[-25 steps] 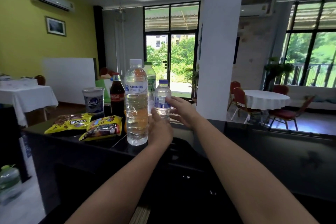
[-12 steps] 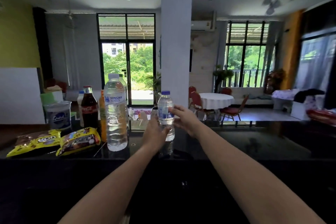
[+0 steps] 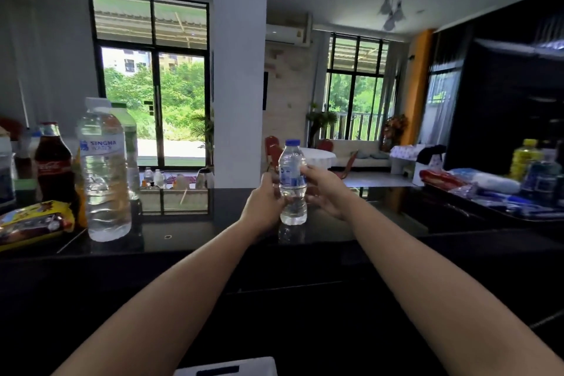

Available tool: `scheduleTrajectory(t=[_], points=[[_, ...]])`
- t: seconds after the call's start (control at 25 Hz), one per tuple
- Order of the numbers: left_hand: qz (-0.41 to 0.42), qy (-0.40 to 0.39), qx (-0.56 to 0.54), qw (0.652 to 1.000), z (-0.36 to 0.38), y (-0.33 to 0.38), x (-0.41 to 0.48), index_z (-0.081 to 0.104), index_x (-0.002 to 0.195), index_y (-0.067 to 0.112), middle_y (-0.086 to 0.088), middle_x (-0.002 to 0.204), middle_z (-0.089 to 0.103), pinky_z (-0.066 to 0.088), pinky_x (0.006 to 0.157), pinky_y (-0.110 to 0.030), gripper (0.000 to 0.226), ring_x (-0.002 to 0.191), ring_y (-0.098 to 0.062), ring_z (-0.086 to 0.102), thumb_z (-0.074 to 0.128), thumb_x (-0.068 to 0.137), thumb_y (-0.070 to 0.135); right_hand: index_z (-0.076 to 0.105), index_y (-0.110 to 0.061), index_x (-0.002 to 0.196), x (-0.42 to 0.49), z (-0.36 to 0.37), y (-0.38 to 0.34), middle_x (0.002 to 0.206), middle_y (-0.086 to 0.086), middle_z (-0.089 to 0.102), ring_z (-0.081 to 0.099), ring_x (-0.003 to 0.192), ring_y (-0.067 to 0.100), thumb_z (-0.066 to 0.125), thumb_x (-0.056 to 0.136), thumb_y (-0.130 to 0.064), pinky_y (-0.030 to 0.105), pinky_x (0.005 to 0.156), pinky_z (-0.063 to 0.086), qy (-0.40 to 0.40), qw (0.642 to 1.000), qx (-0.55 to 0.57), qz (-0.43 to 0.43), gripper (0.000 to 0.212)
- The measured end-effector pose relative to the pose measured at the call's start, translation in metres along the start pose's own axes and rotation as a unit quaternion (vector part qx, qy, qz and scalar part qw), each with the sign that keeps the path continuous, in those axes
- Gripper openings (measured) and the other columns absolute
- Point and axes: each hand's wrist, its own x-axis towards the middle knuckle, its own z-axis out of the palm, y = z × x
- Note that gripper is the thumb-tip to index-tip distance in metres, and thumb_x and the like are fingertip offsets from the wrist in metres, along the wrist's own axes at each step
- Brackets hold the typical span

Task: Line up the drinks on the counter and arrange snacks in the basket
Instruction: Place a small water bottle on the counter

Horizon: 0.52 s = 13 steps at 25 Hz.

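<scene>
A small water bottle (image 3: 292, 183) with a blue cap stands upright on the black counter (image 3: 195, 232) at its middle. My left hand (image 3: 263, 207) grips its left side and my right hand (image 3: 324, 189) curls round its right side. At the left stand a large Singha water bottle (image 3: 103, 174), a cola bottle (image 3: 53, 162) and a green-capped bottle (image 3: 129, 143) behind. A yellow snack packet (image 3: 33, 223) lies at the far left. No basket is visible.
A white pillar (image 3: 239, 70) rises behind the counter. A side counter at the right carries a red packet (image 3: 439, 178), a yellow bottle (image 3: 525, 159) and blue items. A white object's edge (image 3: 225, 368) shows at the bottom.
Both hands have carried the small bottle rightwards, away from the group of drinks, to the middle of the counter. The view has swung right; one snack packet and the cup have left the frame.
</scene>
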Motion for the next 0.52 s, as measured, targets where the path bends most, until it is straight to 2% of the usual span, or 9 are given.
scheduleTrajectory(t=[0.16, 0.28, 0.4, 0.52], points=[[0.006, 0.023, 0.004, 1.000, 0.052, 0.021, 0.027, 0.036, 0.100, 0.028, 0.009, 0.091, 0.061, 0.046, 0.068, -0.029, 0.037, 0.078, -0.012, 0.063, 0.069, 0.083, 0.027, 0.061, -0.023, 0.118, 0.017, -0.050, -0.008, 0.108, 0.003, 0.069, 0.062, 0.096, 0.018, 0.046, 0.100, -0.019, 0.032, 0.078, 0.048, -0.005, 1.000, -0.002, -0.021, 0.023], [0.010, 0.034, 0.001, 0.999, 0.087, 0.031, 0.055, 0.036, 0.102, 0.028, 0.010, 0.091, 0.060, 0.045, 0.067, -0.027, 0.039, 0.075, -0.008, 0.062, 0.069, 0.083, 0.023, 0.062, -0.023, 0.115, 0.037, -0.088, -0.009, 0.116, 0.006, 0.067, 0.061, 0.106, 0.021, 0.043, 0.101, -0.016, 0.036, 0.088, 0.048, -0.008, 0.999, 0.013, -0.035, 0.024], [0.007, 0.033, 0.016, 0.999, 0.123, 0.036, 0.079, 0.040, 0.106, 0.023, 0.007, 0.092, 0.063, 0.047, 0.068, -0.029, 0.039, 0.075, -0.011, 0.064, 0.070, 0.082, 0.022, 0.058, -0.019, 0.122, 0.057, -0.126, -0.003, 0.119, 0.008, 0.065, 0.059, 0.106, 0.022, 0.042, 0.102, -0.016, 0.034, 0.085, 0.047, -0.007, 0.999, 0.013, -0.032, 0.026], [0.006, 0.028, 0.022, 0.999, 0.149, 0.038, 0.094, 0.039, 0.109, 0.022, 0.008, 0.092, 0.063, 0.049, 0.070, -0.032, 0.042, 0.077, -0.012, 0.064, 0.071, 0.081, 0.024, 0.054, -0.015, 0.130, 0.070, -0.158, 0.004, 0.112, 0.007, 0.067, 0.062, 0.100, 0.020, 0.042, 0.102, -0.017, 0.036, 0.087, 0.047, -0.026, 0.999, 0.015, -0.027, 0.031]])
